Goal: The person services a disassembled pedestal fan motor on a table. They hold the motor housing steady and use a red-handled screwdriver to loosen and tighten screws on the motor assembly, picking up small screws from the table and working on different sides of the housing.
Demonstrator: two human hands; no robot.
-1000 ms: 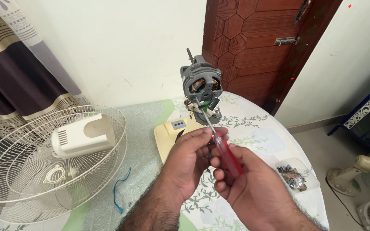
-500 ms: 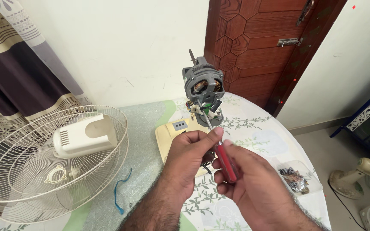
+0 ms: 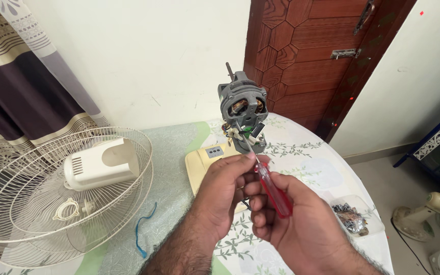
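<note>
starting at the left: curtain (image 3: 11,86) hangs by the wall, and two cream wire fan guards (image 3: 52,203) lie stacked on the table's (image 3: 327,178) left half. inside the guards sits the cream rear motor cover (image 3: 100,163) and a small plastic ring nut (image 3: 67,209). a blue cord (image 3: 141,231) lies on the cloth just beside the guard rim

centre: cream fan base (image 3: 207,160) with its button panel, and the bare fan motor (image 3: 241,107) standing upright on it, shaft pointing up, windings showing

left hand (image 3: 225,196) is closed, fingertips pinching the metal shank of the screwdriver (image 3: 271,188) low down near the handle. right hand (image 3: 301,229) is wrapped around the red handle, pressed shut on it. the tip sits at the wiring and bracket just under the motor body; cannot tell if it's seated in a screw head, too small

my read for doing this well: keep the shank in line with the screw, not canted, left fingers only guiding, right hand pushing in before turning so the tip doesn't cam out. motor looks top-heavy on that base, so side load could tip it. watch the thin wires beside the tip

right: clear tray of loose screws (image 3: 350,219) near the table edge, wooden door (image 3: 322,61) behind, another fan (image 3: 429,214) on the floor
</note>
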